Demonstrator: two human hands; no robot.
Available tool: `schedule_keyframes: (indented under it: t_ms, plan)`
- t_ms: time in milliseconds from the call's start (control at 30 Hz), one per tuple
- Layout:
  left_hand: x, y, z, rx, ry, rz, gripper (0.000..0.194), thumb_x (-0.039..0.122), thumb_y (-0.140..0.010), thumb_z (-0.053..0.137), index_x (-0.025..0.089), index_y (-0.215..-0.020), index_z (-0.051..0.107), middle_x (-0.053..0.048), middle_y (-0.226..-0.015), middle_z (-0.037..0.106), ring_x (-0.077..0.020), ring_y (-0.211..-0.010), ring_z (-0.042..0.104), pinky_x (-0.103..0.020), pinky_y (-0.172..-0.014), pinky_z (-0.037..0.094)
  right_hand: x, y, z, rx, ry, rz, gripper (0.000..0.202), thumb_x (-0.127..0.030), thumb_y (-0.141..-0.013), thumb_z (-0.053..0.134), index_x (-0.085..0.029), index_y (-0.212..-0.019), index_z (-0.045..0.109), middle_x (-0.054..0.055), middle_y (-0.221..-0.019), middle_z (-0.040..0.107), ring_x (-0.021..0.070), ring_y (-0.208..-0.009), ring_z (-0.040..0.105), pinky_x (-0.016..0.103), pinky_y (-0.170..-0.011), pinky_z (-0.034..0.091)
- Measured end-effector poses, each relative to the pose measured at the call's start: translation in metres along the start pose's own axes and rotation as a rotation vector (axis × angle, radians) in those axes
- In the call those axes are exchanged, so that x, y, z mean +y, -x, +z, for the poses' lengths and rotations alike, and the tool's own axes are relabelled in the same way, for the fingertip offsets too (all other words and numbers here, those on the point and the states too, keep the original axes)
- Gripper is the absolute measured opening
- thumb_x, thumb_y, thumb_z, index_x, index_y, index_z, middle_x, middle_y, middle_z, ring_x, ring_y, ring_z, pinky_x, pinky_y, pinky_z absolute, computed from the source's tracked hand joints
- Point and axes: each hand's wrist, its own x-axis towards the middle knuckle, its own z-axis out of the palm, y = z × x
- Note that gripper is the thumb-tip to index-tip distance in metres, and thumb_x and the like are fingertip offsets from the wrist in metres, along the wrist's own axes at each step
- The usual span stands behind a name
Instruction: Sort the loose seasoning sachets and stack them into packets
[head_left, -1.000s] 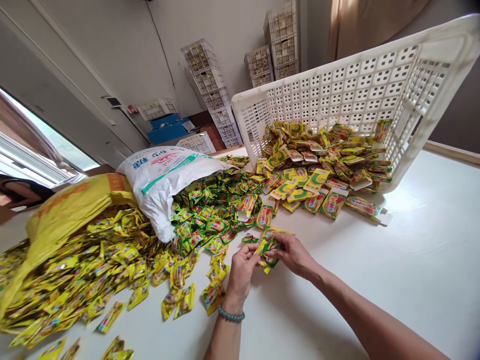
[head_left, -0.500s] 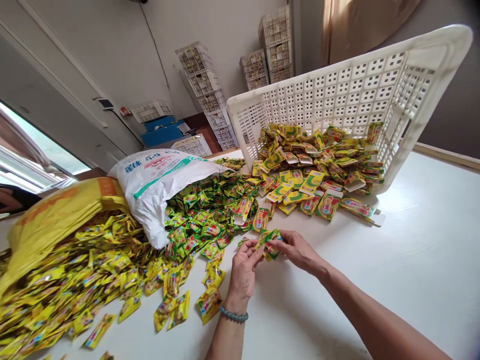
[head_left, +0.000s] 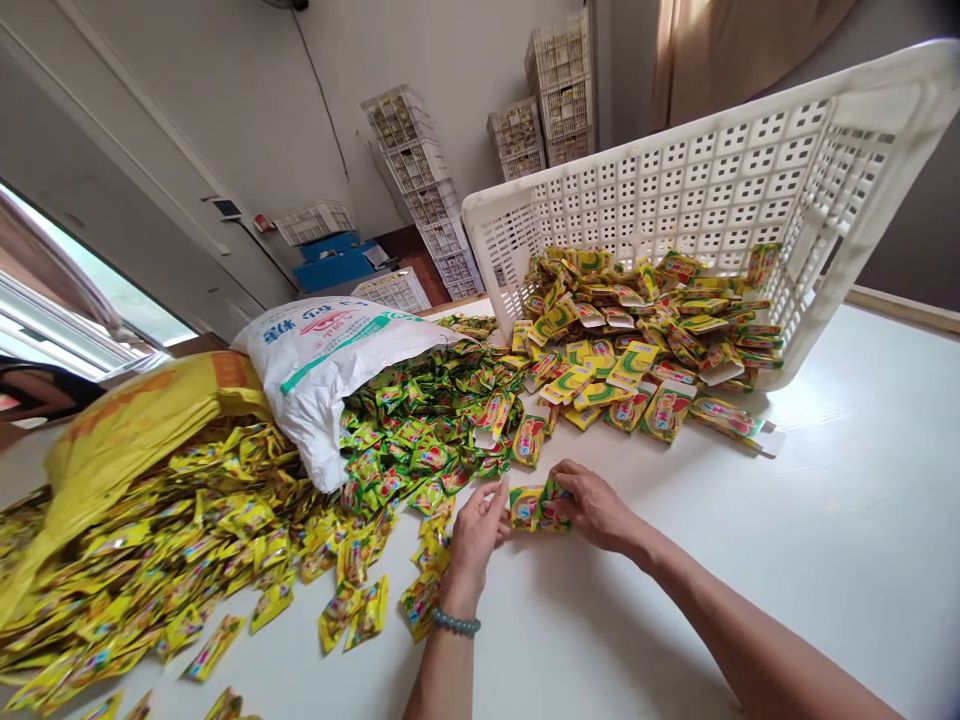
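My left hand (head_left: 474,532) and my right hand (head_left: 595,504) hold a small bunch of green and yellow sachets (head_left: 534,508) between them, low over the white table (head_left: 840,520). A bead bracelet sits on my left wrist. Just beyond my hands a heap of green sachets (head_left: 420,420) spills from a white sack (head_left: 322,350). A tipped white plastic crate (head_left: 675,190) behind holds several flat yellow-green cartons (head_left: 637,330).
A yellow sack (head_left: 135,420) at the left spills a wide heap of yellow sachets (head_left: 180,540) across the table. Stacks of white crates (head_left: 420,180) stand against the far wall. A person's arm shows at the far left edge.
My hands have lowered the sachets toward the table and squared them into a flatter bunch; they were held higher and looser before.
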Motion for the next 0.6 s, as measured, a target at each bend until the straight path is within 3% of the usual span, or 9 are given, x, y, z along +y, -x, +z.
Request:
schedule_keyframes:
  t_ms: [167,267,433,500,600]
  plan:
    - [0.003,0.005,-0.013,-0.223,-0.118,0.193,0.037,0.044,-0.060,0.081,0.017,-0.075,0.060,0.006,-0.058,0.055,-0.0105,-0.056,0.051,-0.019,-0.052,0.036,-0.007,0.002,-0.005,-0.023,-0.133,-0.033,0.008,-0.017,-0.075,0.054,-0.019,-0.068,0.058,0.005,-0.084,0.059,0.0190,-0.078,0.055,0.029,-0.072,0.042]
    - [0.005,0.010,-0.011,-0.293,0.015,0.098,0.038,0.041,-0.060,0.082,0.018,-0.074,0.056,0.005,-0.059,0.062,-0.0105,-0.055,0.055,-0.019,-0.054,0.039,-0.007,0.000,-0.007,0.031,-0.309,0.054,0.018,-0.031,-0.080,0.057,-0.018,-0.068,0.059,0.004,-0.079,0.057,0.0179,-0.075,0.054,0.028,-0.068,0.041]
    - [0.007,0.011,-0.006,-0.130,0.183,-0.004,0.049,0.038,-0.055,0.086,0.014,-0.092,0.065,-0.005,-0.078,0.075,-0.0162,-0.067,0.067,-0.025,-0.064,0.050,0.004,-0.005,-0.008,0.403,-0.557,0.297,0.035,-0.053,-0.080,0.056,-0.018,-0.077,0.057,0.001,-0.071,0.056,0.0162,-0.069,0.049,0.027,-0.063,0.038]
    - [0.006,0.010,-0.006,-0.089,0.201,0.011,0.050,0.037,-0.054,0.086,0.014,-0.093,0.067,-0.006,-0.079,0.076,-0.0169,-0.069,0.068,-0.026,-0.066,0.052,0.007,-0.006,-0.009,0.414,-0.551,0.334,0.039,-0.056,-0.077,0.059,-0.018,-0.072,0.054,0.000,-0.067,0.055,0.0152,-0.065,0.047,0.027,-0.061,0.036]
    - [0.006,0.010,-0.007,-0.071,0.195,0.033,0.047,0.038,-0.054,0.086,0.013,-0.090,0.068,-0.006,-0.077,0.076,-0.0175,-0.068,0.068,-0.028,-0.067,0.053,0.008,-0.004,-0.012,0.305,-0.571,0.354,0.038,-0.055,-0.076,0.059,-0.018,-0.073,0.056,0.000,-0.067,0.057,0.0146,-0.064,0.048,0.027,-0.060,0.036]
